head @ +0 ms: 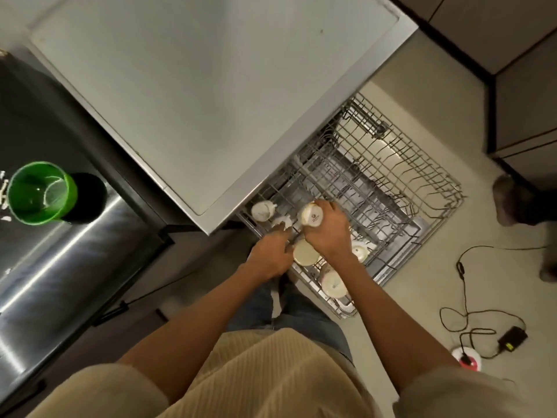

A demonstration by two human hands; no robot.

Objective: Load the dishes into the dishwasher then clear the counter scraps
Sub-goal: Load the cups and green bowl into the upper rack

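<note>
Pale floor point(422, 86) surrounds dishwasher rack point(407, 188); green cup point(39, 193) tops steel counter point(60, 267).

The right hand point(327, 233) gripped a cream cup point(312, 215) above the pulled-out wire rack point(401, 188). The left hand point(271, 257) touched a second cup point(281, 222). More cups sat in the rack. A green cup point(40, 193) stood on the steel counter point(60, 267).
</note>
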